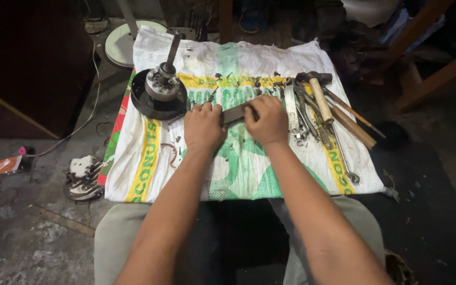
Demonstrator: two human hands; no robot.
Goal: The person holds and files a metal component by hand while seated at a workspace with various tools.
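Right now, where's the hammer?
In the head view, the hammer lies on the right side of the woven sack, atop the pile of wrenches, just right of the right hand.

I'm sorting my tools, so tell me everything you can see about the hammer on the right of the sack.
The hammer has a dark metal head and a pale wooden handle. It lies flat near the sack's right edge, head away from the person, resting among wrenches and other wooden-handled tools. Neither hand touches it.
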